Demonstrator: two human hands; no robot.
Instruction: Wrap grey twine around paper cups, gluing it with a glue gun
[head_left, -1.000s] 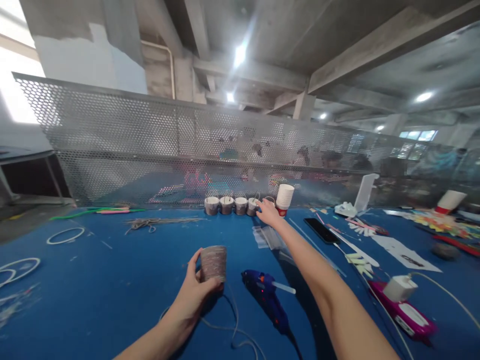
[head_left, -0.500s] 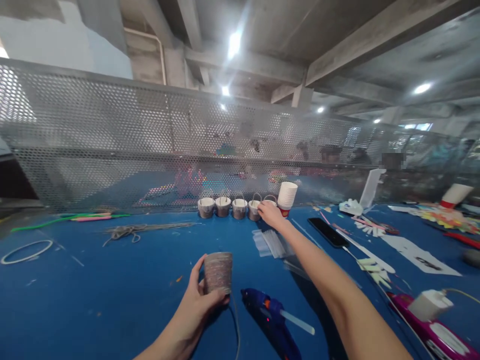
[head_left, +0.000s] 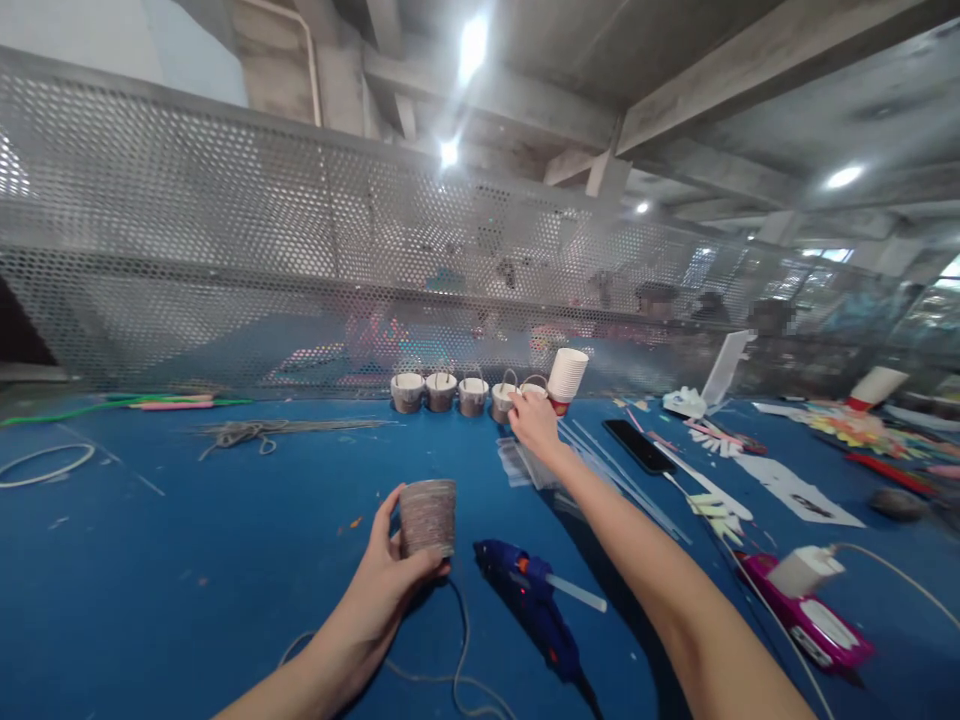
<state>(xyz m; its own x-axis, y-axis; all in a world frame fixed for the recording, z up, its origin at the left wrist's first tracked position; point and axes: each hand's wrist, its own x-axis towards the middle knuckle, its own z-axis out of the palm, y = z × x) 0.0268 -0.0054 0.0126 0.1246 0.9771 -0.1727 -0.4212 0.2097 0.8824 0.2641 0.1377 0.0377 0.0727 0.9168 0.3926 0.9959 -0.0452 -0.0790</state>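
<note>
My left hand [head_left: 397,565] is wrapped around an upside-tapering cup [head_left: 428,518] covered in grey-brown cord, held just above the blue table. A loose tail of cord [head_left: 463,630] trails from its base onto the tabletop. Reaching far forward, my right hand [head_left: 534,420] has its fingertips closed at the rim of a small cord-wrapped bucket [head_left: 503,408] with a looped handle. Another such bucket [head_left: 534,386] is partly hidden behind that hand. More of these white-lined buckets [head_left: 440,393] stand in the same row to the left.
A blue glue gun [head_left: 529,595] with a glue stick lies right of the cup. Behind my right hand rises a stack of paper cups [head_left: 568,375]. A phone [head_left: 637,445], a magenta power strip [head_left: 810,615] and a cord bundle [head_left: 247,436] lie around. Perforated metal panels [head_left: 262,260] border the back.
The view has tilted down and shifted slightly, so things appear higher. My left hand still holds the cup, with more trailing cord visible. My right hand remains at the bucket row.
</note>
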